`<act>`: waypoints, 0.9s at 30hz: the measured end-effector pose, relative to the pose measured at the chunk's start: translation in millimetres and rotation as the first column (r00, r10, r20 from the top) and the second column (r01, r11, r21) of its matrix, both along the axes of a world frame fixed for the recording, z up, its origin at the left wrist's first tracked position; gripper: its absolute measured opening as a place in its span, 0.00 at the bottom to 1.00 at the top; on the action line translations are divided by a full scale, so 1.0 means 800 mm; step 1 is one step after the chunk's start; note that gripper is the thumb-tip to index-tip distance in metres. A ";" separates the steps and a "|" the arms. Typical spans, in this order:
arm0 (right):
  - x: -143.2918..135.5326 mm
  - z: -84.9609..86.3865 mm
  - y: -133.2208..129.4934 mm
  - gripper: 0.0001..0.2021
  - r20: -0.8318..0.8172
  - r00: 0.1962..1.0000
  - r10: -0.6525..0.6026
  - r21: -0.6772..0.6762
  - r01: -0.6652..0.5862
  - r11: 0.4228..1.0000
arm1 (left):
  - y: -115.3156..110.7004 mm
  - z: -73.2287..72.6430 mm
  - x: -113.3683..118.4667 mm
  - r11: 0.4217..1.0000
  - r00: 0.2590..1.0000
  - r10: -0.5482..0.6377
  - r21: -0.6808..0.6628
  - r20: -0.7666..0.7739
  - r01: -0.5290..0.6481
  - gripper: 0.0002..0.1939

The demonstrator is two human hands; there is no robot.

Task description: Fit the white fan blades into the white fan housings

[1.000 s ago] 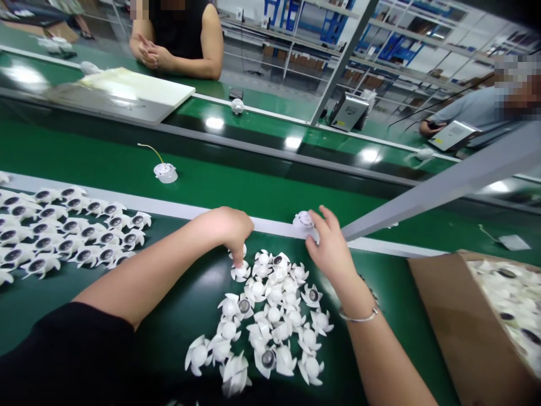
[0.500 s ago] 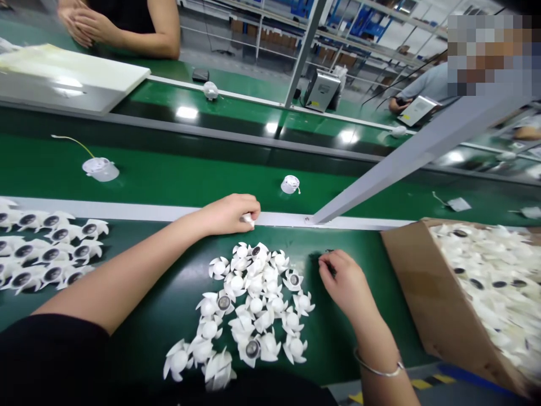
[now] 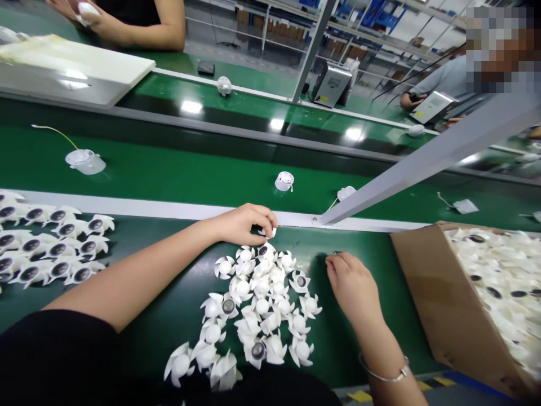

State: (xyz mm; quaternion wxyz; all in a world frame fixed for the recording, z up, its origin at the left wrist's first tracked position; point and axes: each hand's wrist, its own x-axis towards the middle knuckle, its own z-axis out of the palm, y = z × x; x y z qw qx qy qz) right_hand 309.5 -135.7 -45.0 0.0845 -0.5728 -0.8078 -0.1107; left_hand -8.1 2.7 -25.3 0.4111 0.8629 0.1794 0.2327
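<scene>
Loose white fans [image 3: 262, 306] reach toward the table's [image 3: 169, 313] near edge; a brushing sleeve [image 3: 54, 349] could knock one off.
Beyond, the right hand [image 3: 354, 287] is curled, its contents untellable; by the far edge, the left hand [image 3: 247, 224] pinches a white piece [image 3: 267, 232], likely a fan, which a slack grip could drop among the others.

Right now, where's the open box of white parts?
In the head view, the open box sits at far right, right of the right hand.

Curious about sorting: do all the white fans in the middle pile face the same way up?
No, some white fans show dark centres, others plain white domes.
</scene>
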 end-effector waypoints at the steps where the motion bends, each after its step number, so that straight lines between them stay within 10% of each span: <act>1: 0.000 -0.001 0.000 0.07 0.004 1.000 -0.002 0.007 0.002 1.000 | 0.002 -0.001 -0.001 1.000 1.000 0.009 -0.003 0.010 -0.009 0.07; 9: -0.029 0.023 0.025 0.04 -0.326 0.940 -0.097 -0.125 0.059 0.990 | 0.012 -0.009 -0.003 1.000 0.999 0.019 -0.011 0.035 -0.019 0.15; 14: -0.092 0.043 0.074 0.04 -0.594 0.805 0.012 -0.226 -0.181 0.957 | 0.012 -0.011 -0.002 0.997 0.997 0.071 -0.014 0.009 -0.071 0.20; 27: -0.128 0.017 0.104 0.04 -0.384 0.913 0.139 -0.165 -0.216 0.962 | 0.014 -0.022 0.008 0.990 0.989 0.141 0.008 -0.032 -0.141 0.19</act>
